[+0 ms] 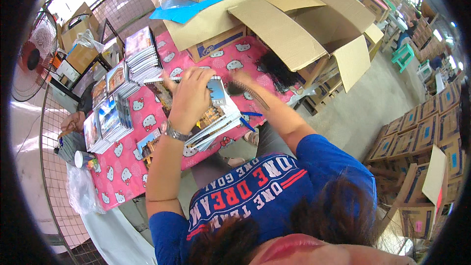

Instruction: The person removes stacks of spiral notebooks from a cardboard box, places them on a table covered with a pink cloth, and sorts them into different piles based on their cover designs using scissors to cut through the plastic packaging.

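Left hand (pixel 190 99) grips the top edge of a glossy printed booklet (pixel 216 105), fingers closed on it. Booklet sits atop a fanned booklet pile on the pink patterned tablecloth (pixel 147 118). Right hand (pixel 241 79), just right of the booklet: grip cannot be told. Blue pens (pixel 249 119) lie beside the booklet. Open cardboard box (pixel 289 19) stands beyond it; stacked picture booklets (pixel 142 56) to its left.

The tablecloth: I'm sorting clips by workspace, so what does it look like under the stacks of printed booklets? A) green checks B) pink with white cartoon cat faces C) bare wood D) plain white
B: the tablecloth is pink with white cartoon cat faces, showing between the stacks of printed booklets.
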